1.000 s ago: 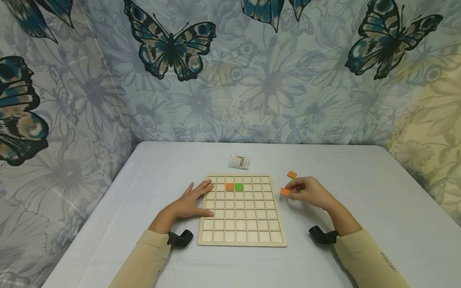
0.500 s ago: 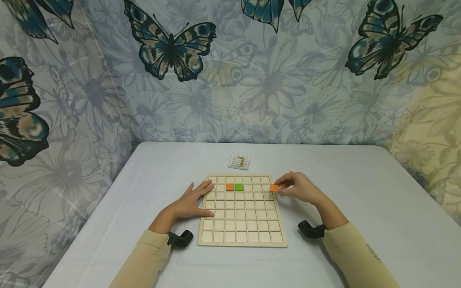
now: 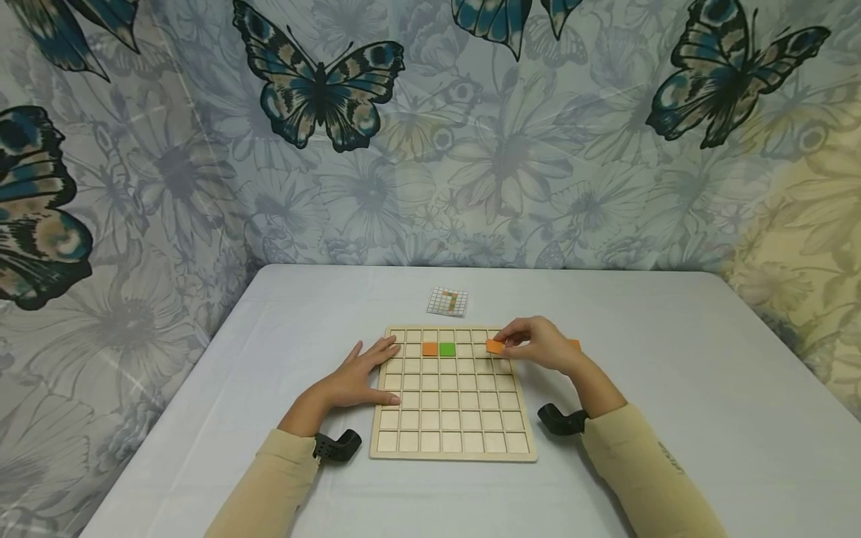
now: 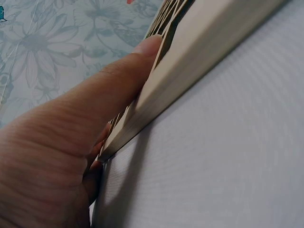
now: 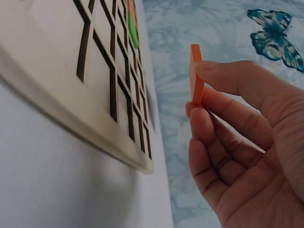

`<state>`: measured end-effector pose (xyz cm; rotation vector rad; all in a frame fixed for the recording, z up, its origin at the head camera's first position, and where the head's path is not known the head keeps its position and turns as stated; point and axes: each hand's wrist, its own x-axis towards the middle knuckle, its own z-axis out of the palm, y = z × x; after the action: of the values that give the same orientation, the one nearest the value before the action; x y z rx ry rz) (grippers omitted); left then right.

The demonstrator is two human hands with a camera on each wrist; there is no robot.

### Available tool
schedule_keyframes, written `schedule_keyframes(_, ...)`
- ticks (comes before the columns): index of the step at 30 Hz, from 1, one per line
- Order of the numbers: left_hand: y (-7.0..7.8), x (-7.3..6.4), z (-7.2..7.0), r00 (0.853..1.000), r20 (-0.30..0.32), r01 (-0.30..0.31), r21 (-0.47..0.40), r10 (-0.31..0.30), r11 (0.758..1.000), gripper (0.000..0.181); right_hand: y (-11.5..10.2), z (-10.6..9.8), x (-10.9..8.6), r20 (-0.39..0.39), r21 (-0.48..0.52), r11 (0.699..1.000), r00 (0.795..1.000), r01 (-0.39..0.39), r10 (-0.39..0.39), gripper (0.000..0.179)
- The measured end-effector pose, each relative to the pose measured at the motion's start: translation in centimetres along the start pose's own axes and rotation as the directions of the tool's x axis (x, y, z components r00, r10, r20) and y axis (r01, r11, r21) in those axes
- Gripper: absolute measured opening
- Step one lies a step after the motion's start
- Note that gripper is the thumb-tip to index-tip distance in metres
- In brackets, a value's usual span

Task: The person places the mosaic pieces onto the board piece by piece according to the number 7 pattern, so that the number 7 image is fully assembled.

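A wooden grid board (image 3: 452, 456) lies on the white table. In its second row from the far edge sit an orange tile (image 3: 430, 349) and, right beside it, a green tile (image 3: 447, 349). My left hand (image 3: 353, 379) rests on the board's left edge, fingers spread; its thumb (image 4: 148, 47) lies over the frame. My right hand (image 3: 541, 347) pinches another orange tile (image 5: 196, 76) between thumb and fingertips. In the right wrist view this tile is raised above the board; in the head view it overlaps the board's upper right cells.
Beyond the board lies a small card (image 3: 447, 301) printed with a grid and coloured squares. Part of another orange tile (image 3: 575, 344) shows behind my right hand. A patterned butterfly cloth (image 3: 430, 187) hangs behind the table.
My right hand has carried the pinched orange tile leftward, from the loose tiles at the right to above the board's right side. The left hand has stayed in place.
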<state>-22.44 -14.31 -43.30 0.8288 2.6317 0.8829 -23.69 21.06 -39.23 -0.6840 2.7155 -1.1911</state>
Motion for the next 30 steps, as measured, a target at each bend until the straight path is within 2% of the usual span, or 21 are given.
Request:
schedule_keyframes(14, -0.1, 0.0, 0.0, 1.0, 0.0, 0.001, -0.013, -0.001, 1.0, 0.094, -1.1, 1.6, 2.3, 0.041, 0.084, 0.996, 0.999, 0.0, -0.003, 0.025)
schedule_keyframes(20, -0.1, -0.1, 0.1, 1.0, 0.0, -0.006, -0.018, 0.006, 1.0, 0.094, -1.1, 2.2, 3.3, 0.052, 0.101, 0.995, 0.998, -0.028, 0.022, 0.026)
schedule_keyframes(25, -0.1, -0.1, 0.0, 1.0, 0.001, -0.007, -0.018, 0.007, 1.0, 0.094, -1.0, 2.7, 3.9, 0.046, 0.104, 0.994, 0.999, -0.012, 0.008, 0.025)
schedule_keyframes(30, 0.0, 0.0, 0.0, 1.0, 0.003, -0.007, -0.02, 0.007, 1.0, 0.094, -0.6, 3.3, 4.3, 0.054, 0.165, 0.985, 0.998, -0.041, 0.033, 0.025)
